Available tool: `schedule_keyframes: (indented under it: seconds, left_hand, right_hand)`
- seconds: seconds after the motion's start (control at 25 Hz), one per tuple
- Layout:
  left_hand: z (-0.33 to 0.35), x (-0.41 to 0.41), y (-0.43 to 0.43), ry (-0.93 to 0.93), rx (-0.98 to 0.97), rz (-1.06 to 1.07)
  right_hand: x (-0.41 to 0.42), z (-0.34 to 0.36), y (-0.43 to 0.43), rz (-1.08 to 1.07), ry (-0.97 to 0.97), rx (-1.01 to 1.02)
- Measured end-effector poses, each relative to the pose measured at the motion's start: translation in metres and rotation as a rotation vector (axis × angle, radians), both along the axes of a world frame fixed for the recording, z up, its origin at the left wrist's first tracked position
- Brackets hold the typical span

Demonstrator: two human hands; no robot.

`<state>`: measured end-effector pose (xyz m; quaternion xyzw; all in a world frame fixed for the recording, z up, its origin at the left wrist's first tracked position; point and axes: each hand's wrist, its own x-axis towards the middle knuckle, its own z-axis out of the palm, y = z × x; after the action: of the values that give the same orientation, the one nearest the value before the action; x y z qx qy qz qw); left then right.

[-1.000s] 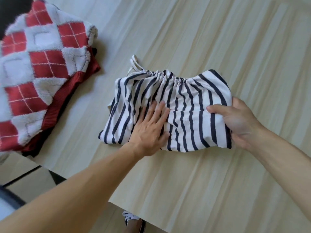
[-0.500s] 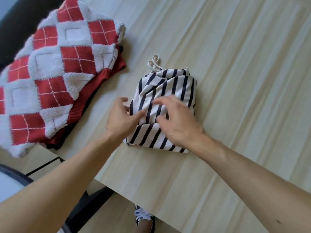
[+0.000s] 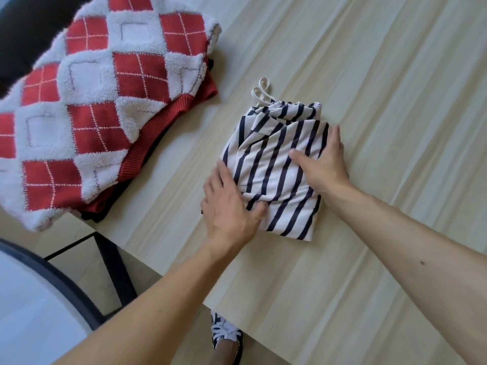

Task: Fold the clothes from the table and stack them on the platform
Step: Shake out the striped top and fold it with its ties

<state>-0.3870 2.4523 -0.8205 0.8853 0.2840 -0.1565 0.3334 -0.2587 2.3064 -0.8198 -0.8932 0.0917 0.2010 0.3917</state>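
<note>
A white garment with dark stripes (image 3: pixel 276 164) lies folded into a compact packet on the light wooden table (image 3: pixel 395 88), its cream drawstring loops (image 3: pixel 262 92) sticking out at the far end. My left hand (image 3: pixel 226 209) clasps the packet's near-left edge, thumb on top. My right hand (image 3: pixel 324 164) grips the right side, thumb pressed across the top and fingers along the edge. A folded pile topped by a fluffy red-and-white diamond sweater (image 3: pixel 92 114) lies to the left, apart from the packet.
Dark clothing (image 3: pixel 105 212) shows under the sweater pile at the table's left corner. Below the table edge are a white round surface with a black rim (image 3: pixel 26 312), a black frame bar (image 3: pixel 116 272) and my shoe (image 3: pixel 226 335). Bare tabletop extends to the right.
The striped garment has gone from a wide half-fold to a narrow packet. Both hands moved from pressing its top to clasping its left and right sides.
</note>
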Motion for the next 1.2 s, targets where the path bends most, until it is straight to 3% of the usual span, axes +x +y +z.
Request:
schedule_keyframes:
  seconds: [0.2, 0.32, 0.44, 0.6, 0.76, 0.92, 1.0, 1.04, 1.12, 1.2]
  left_hand:
    - [0.018, 0.015, 0.016, 0.155, -0.434, 0.379]
    - [0.029, 0.016, 0.040, 0.162, -0.564, 0.329]
    - [0.070, 0.014, 0.090, -0.007, -0.695, 0.248]
    - [0.158, 0.025, 0.204, -0.229, -0.513, 0.007]
    - [0.220, 0.057, 0.324, -0.151, -0.321, -0.067]
    - [0.183, 0.065, 0.398, 0.116, -0.138, 0.021]
    - [0.137, 0.053, 0.406, 0.259, 0.150, -0.007]
    - [0.117, 0.045, 0.401, 0.242, 0.327, -0.021]
    - [0.093, 0.028, 0.376, 0.023, 0.568, -0.095]
    - [0.078, 0.015, 0.347, -0.062, 0.566, -0.239]
  right_hand:
    - [0.006, 0.020, 0.008, -0.310, 0.298, 0.294]
    - [0.011, 0.049, 0.008, -0.254, 0.542, 0.579]
    - [0.011, 0.093, 0.033, -0.131, 0.596, 0.815]
    - [0.013, 0.150, 0.116, -0.026, 0.541, 1.081]
    - [0.020, 0.163, 0.222, 0.016, 0.568, 1.256]
    - [0.005, 0.103, 0.301, -0.128, 0.677, 1.035]
    - [-0.004, 0.071, 0.315, -0.162, 0.602, 0.729]
    - [-0.006, 0.062, 0.315, -0.141, 0.486, 0.527]
    - [-0.008, 0.059, 0.314, -0.003, 0.050, 0.184]
    - [-0.009, 0.067, 0.310, 0.268, -0.444, 0.118]
